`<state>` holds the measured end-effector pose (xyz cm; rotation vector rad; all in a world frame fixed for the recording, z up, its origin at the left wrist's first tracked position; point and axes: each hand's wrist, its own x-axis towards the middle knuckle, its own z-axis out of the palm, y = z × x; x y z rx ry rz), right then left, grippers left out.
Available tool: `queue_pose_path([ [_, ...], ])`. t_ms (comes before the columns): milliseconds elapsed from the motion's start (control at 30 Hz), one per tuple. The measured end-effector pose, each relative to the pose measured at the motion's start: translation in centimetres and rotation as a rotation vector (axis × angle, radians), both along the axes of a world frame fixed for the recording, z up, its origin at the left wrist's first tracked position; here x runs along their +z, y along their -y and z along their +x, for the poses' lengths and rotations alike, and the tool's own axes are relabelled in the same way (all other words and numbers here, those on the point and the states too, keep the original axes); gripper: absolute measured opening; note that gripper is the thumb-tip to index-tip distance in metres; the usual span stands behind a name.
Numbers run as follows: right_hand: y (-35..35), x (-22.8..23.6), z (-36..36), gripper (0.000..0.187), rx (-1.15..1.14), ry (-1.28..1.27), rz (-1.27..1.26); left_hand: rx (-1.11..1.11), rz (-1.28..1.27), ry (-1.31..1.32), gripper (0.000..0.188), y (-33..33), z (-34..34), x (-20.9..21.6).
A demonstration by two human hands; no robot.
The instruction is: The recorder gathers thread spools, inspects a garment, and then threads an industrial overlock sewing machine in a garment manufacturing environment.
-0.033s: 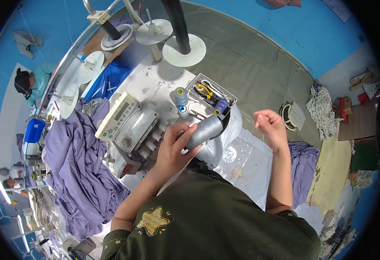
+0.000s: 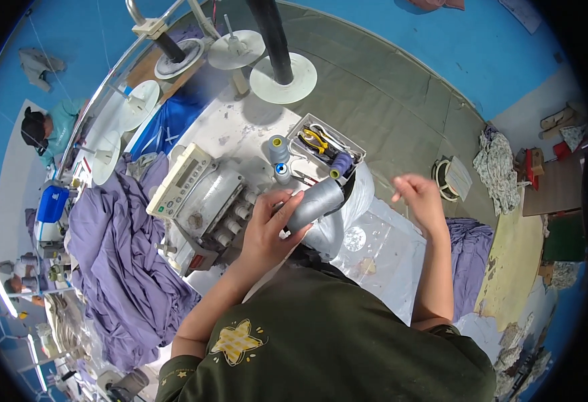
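The grey cylinder [image 2: 316,203] is gripped by the left hand [image 2: 272,224], right of the machine [image 2: 207,204], beside the tool tray's [image 2: 306,153] near edge. The right hand [image 2: 419,201] is held apart across open room; whether anything is pinched cannot be told.

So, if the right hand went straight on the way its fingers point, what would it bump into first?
Probably the right-hand end of the tool tray, near the purple spool. The right hand might pass above it, though: depth is unclear here.
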<state>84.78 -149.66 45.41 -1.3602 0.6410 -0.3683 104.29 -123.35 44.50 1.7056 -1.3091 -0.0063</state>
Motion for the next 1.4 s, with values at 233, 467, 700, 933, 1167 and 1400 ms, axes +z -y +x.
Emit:
queue_pose_path([
  [233, -4.2, 0.9, 0.9, 0.024, 0.05, -0.17, -0.756, 0.017, 0.047, -0.076, 0.071, 0.6, -0.5, 0.6],
  [467, -8.8, 1.7, 5.0, 0.017, -0.015, -0.125, -0.577, 0.041, 0.027, -0.056, 0.068, 1.0, -0.3, 0.6],
  [700, -8.1, 0.5, 5.5, 0.007, 0.058, 0.168, -0.539, 0.06, 0.014, -0.096, 0.068, 0.6, 0.1, 0.6],
  [933, -9.1, 2.2, 4.2, 0.012, 0.334, 0.225, 0.263, 0.013, -0.079, -0.588, 0.067, 0.3, 0.5, 0.0],
  [1167, -10.5, 6.7, 5.2, 0.015, 0.496, 0.086, -0.198, 0.011, -0.082, -0.467, 0.064, 0.4, 0.9, -0.2],
  [1400, -6.7, 5.2, 11.0, 0.02, 0.445, 0.289, 0.181, -0.308, 0.108, -0.543, 0.057, 0.0, 0.9, 1.5],
])
